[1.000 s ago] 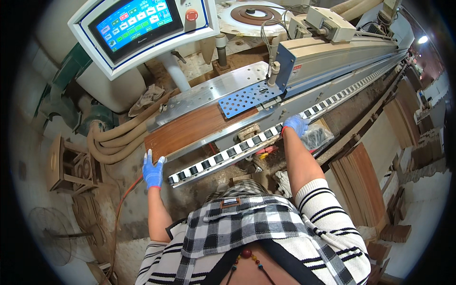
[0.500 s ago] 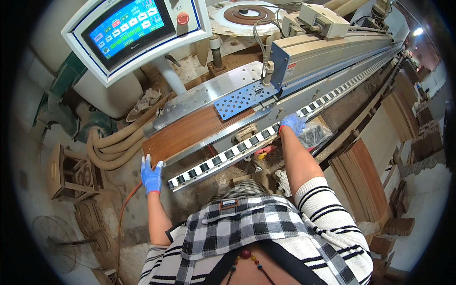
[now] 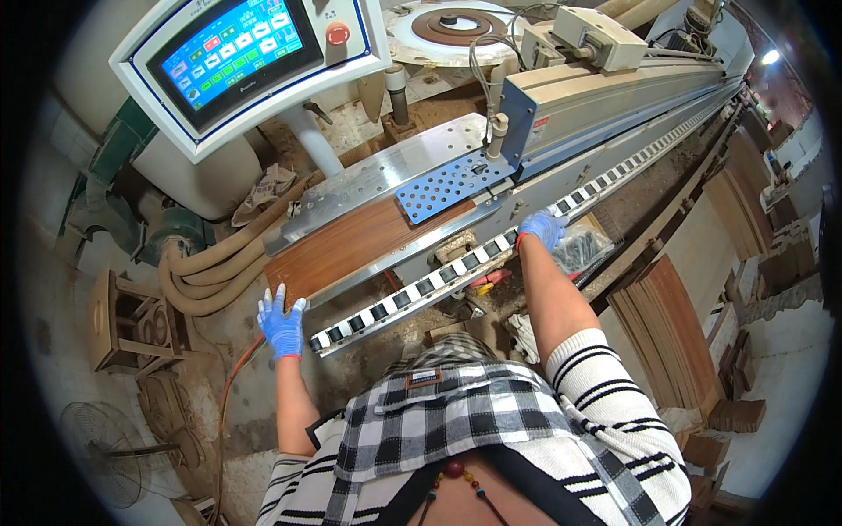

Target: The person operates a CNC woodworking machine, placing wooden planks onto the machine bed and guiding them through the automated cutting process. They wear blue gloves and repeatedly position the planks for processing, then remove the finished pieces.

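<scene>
A brown wooden board (image 3: 338, 250) lies flat on the machine, its farther part passing beneath the blue perforated plate (image 3: 445, 190). In my judgement, uneven pressure at the near end could turn the board askew, so that it jams against the plate; fingers which follow it too far could be pinched there. The long axis runs from lower left to upper right, roughly parallel to the roller rail (image 3: 425, 286), and the far end points toward the machine's beam (image 3: 605, 110). The left hand (image 3: 281, 329), gloved in blue, has its fingers spread, with the fingertips at the board's near end. The right hand (image 3: 542, 230) rests on the rail; whether it grips, I cannot tell. Beyond the board stands a control panel (image 3: 132, 66).
</scene>
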`<state>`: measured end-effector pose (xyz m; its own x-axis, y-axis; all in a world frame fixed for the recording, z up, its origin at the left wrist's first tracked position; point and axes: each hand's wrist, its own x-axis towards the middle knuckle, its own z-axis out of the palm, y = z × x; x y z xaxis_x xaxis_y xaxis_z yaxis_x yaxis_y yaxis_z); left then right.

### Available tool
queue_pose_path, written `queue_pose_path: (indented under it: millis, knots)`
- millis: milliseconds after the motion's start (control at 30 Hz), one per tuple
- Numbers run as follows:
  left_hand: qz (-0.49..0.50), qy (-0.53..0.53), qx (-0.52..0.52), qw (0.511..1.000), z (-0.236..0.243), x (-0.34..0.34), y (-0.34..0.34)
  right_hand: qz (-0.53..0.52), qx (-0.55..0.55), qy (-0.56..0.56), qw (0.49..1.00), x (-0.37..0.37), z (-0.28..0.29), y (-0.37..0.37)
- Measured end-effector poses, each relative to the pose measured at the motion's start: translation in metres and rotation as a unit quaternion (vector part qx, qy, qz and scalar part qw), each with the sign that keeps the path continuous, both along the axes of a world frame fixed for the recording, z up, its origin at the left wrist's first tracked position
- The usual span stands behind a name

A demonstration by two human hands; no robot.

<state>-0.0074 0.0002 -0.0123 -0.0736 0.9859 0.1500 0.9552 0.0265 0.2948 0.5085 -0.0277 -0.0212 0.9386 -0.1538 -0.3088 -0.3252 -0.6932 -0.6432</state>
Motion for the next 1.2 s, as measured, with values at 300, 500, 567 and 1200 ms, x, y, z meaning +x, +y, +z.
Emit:
queue_pose_path:
  millis: [300,500,567,1200]
  knots:
    - [-0.011,-0.027,-0.028,0.999,0.003,0.056,0.005,0.012,-0.012,-0.014,1.000,0.001,-0.006,0.001]
    - [-0.030,-0.009,-0.003,0.999,-0.006,0.102,0.008,0.013,-0.015,-0.013,1.000,0.003,-0.009,0.000]
    - [-0.038,-0.020,0.002,0.999,-0.004,0.123,0.007,0.014,-0.012,-0.018,1.000,0.002,-0.010,-0.001]
    - [-0.591,-0.272,-0.151,0.744,-0.005,0.344,-0.148,-0.026,0.563,-0.161,0.810,0.033,-0.057,-0.366]
